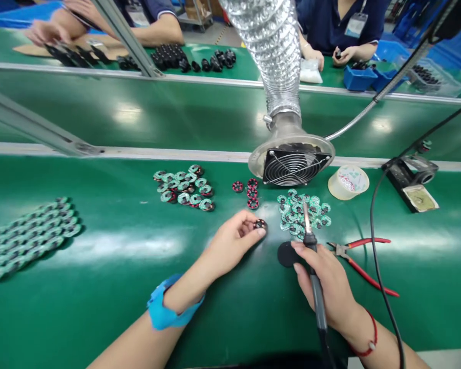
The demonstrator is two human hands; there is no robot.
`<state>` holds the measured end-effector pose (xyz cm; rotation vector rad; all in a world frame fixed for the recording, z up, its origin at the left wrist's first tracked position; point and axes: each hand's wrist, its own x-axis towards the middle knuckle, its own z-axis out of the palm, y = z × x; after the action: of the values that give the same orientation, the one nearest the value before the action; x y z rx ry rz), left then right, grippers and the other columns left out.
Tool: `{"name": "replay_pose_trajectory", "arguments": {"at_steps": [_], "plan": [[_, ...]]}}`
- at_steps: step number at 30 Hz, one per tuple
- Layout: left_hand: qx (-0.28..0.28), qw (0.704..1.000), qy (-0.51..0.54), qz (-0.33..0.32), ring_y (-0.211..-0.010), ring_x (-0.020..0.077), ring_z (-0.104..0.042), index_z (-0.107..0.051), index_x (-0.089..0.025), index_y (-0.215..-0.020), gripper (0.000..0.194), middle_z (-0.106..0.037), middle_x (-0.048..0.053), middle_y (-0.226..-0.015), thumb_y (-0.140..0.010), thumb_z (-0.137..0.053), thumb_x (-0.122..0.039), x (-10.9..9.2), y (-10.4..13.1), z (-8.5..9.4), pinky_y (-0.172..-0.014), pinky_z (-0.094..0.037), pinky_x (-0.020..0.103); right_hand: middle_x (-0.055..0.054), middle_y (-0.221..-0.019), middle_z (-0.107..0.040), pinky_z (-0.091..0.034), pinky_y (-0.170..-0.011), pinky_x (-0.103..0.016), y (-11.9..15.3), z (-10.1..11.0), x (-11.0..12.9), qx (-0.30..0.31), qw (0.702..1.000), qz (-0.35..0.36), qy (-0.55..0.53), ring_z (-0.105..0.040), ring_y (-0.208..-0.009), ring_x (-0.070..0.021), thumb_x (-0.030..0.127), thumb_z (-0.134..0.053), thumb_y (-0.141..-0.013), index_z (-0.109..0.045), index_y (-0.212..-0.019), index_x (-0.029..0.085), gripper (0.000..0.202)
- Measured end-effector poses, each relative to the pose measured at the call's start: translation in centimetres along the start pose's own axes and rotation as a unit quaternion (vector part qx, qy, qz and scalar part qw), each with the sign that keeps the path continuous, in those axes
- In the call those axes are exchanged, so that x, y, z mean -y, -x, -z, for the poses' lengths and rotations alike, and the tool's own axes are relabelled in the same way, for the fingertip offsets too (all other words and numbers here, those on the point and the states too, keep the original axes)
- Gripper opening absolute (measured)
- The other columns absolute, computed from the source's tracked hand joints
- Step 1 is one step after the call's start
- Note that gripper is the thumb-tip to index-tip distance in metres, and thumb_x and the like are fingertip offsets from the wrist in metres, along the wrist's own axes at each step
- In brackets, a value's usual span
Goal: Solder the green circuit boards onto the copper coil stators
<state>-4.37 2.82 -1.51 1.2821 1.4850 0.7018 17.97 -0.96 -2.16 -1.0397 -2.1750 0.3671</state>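
Observation:
Between the thumb and fingers of my left hand (234,241) is a small round motor stator (260,224), dark with coppery spots. My right hand (326,282) holds a soldering iron (318,297), its metal tip pointing away from me over a cluster of green ring-shaped circuit boards (295,210). By the right fingertips lies a black disc (287,254) on the green table. Several red and black stators (252,193) sit just beyond my left hand. Farther left is a group of stators with green boards on them (184,187).
A fume extractor (292,164) hangs over the table's far side. Red-handled cutters (363,256), a solder roll (348,182) and an iron stand (411,179) lie right, with a black cable (374,246) crossing. Rows of green-topped parts (30,236) lie left. Two people work across the bench.

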Motion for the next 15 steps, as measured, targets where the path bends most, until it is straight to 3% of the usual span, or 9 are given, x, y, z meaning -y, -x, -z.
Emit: {"name": "replay_pose_trajectory", "arguments": {"at_steps": [3,7,15], "plan": [[0.09,0.988,0.126,0.024,-0.074,0.0143,-0.052,-0.053,-0.017,-0.088,0.024,-0.056,-0.001,-0.078,-0.079,-0.062,-0.039,-0.9,1.4,-2.5,-0.072,-0.043,0.029,-0.011,-0.105,-0.069,-0.057,-0.07,-0.039,-0.1,-0.7,0.5,0.004,0.999,-0.013,0.046,-0.064,-0.086,-0.0242,0.023,-0.052,-0.095,-0.048,-0.13,0.019,0.036],[0.132,0.979,0.15,0.027,-0.071,0.0147,-0.05,-0.053,-0.018,-0.088,0.024,-0.053,-0.002,-0.075,-0.08,-0.061,-0.039,-1.3,2.8,-5.1,-0.069,-0.042,0.03,-0.008,-0.087,-0.064,-0.053,-0.063,-0.038,-0.1,-1.0,0.9,-0.016,0.995,-0.021,0.1,-0.059,-0.076,-0.0241,0.028,-0.048,-0.097,-0.049,-0.126,0.02,0.03],[0.105,0.993,0.026,-0.055,-0.065,0.0136,-0.046,-0.048,-0.02,-0.082,0.018,-0.05,-0.004,-0.071,-0.091,-0.05,-0.036,-1.8,3.1,-4.8,-0.062,-0.038,0.028,-0.006,-0.091,-0.063,-0.055,-0.067,-0.037,0.3,-1.0,0.7,0.004,0.999,-0.003,0.037,-0.06,-0.08,-0.0219,0.013,-0.048,-0.093,-0.045,-0.129,0.023,0.038]]}}
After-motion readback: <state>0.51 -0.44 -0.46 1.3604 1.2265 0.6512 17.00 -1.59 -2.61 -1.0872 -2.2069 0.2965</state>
